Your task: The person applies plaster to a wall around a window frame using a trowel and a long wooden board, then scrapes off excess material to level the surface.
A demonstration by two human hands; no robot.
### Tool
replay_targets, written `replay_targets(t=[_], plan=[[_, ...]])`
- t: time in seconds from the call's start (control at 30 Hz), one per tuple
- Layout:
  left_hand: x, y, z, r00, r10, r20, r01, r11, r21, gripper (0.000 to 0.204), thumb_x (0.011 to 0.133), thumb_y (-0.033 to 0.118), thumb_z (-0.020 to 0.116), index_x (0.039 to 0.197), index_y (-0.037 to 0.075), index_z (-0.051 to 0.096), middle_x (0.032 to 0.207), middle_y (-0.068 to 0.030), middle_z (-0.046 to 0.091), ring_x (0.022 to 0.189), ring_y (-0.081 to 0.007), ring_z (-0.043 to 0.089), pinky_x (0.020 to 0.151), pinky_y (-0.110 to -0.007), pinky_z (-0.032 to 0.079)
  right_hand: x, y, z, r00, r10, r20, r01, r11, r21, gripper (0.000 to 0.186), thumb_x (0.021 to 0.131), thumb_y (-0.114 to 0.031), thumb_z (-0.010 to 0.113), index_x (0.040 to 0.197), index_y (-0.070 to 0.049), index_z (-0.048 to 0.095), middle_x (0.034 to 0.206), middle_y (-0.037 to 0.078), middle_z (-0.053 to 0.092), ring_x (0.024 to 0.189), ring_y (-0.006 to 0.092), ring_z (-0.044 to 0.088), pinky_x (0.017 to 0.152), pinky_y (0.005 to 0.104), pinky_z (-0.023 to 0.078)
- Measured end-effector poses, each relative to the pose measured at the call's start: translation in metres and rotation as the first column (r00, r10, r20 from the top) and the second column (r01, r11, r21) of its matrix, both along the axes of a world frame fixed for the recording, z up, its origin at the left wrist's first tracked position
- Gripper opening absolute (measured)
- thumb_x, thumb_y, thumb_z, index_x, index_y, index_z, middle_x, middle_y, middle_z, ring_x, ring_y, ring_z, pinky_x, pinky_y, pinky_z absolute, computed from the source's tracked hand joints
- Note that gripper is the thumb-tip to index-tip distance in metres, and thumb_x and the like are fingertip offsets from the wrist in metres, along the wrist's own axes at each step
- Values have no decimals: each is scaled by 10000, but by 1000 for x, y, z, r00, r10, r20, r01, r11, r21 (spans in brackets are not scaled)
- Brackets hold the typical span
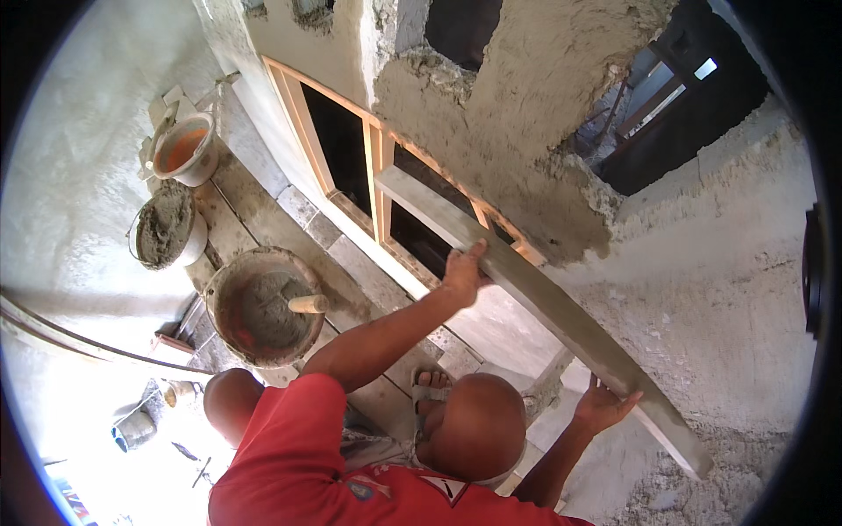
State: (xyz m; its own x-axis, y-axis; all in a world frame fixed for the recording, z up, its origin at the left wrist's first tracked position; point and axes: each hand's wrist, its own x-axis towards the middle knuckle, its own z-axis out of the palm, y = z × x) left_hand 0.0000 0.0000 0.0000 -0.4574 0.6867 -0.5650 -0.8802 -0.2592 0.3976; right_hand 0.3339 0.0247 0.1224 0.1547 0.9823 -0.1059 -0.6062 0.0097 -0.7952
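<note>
A long grey straightedge (544, 307), smeared with mortar, slants across the wall from the window frame down to the lower right. My left hand (465, 273) is closed round it near its upper half, thumb on top. Toward the lower end, my right hand (605, 405) grips it from beneath, with fingers behind the bar and the thumb stretched out. Fresh wet plaster (517, 188) covers the wall above the bar. The upper end overlaps a bare wooden window frame (379, 162); whether the bar touches the frame or plaster there, I cannot tell.
Left of me on a plank platform (230, 206) stand a wide mortar tub (226, 329), a wooden tool handle (307, 304) sticking out of it, a bucket of mortar (164, 230) and a bucket with an orange inside (184, 147). A jagged opening (675, 114) breaks the wall at upper right.
</note>
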Motion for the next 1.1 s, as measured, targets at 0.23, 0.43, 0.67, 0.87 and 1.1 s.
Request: replay_targets(t=[0.23, 0.43, 0.67, 0.87, 1.1], plan=[[-89, 0, -40, 971, 78, -227, -109, 986, -129, 449, 941, 315, 627, 1257, 34, 479, 1151, -149, 604, 1015, -305, 639, 822, -527, 569, 6, 19, -96, 978, 5, -210, -68, 954, -291, 541, 883, -408, 630, 1269, -52, 503, 1287, 133, 524, 1164, 317, 523, 967, 479, 447], [-155, 18, -81, 935, 184, -302, -256, 941, -220, 483, 911, 333, 686, 1226, 11, 514, 1087, -141, 635, 933, -277, 654, 717, -458, 582, -55, 44, -169, 963, 96, -252, -202, 875, -439, 520, 887, -368, 663, 1258, -39, 506, 1262, 133, 527, 1112, 310, 550, 960, 477, 494], [-199, 45, -81, 901, 187, -391, -266, 951, -157, 403, 994, 321, 553, 1151, -51, 555, 1105, -158, 633, 957, -297, 649, 762, -436, 567, -99, 84, -184, 949, 165, -267, -257, 898, -357, 511, 900, -337, 663, 1288, -61, 475, 1257, 139, 524, 1140, 293, 541, 943, 454, 520], [-203, 49, -79, 904, 219, -368, -300, 937, -181, 461, 988, 319, 561, 1215, -81, 531, 1137, -183, 627, 985, -317, 649, 786, -453, 571, -114, 101, -183, 953, 144, -266, -233, 909, -345, 507, 892, -339, 673, 1273, -63, 483, 1267, 130, 509, 1126, 298, 539, 914, 464, 524], [-200, 56, -44, 852, 248, -461, -369, 910, -192, 419, 970, 303, 595, 1166, -67, 576, 1109, -168, 639, 938, -286, 656, 760, -414, 568, -122, 98, -167, 962, 111, -250, -196, 917, -347, 487, 901, -339, 658, 1291, -107, 481, 1298, 113, 506, 1148, 294, 519, 908, 484, 505]])
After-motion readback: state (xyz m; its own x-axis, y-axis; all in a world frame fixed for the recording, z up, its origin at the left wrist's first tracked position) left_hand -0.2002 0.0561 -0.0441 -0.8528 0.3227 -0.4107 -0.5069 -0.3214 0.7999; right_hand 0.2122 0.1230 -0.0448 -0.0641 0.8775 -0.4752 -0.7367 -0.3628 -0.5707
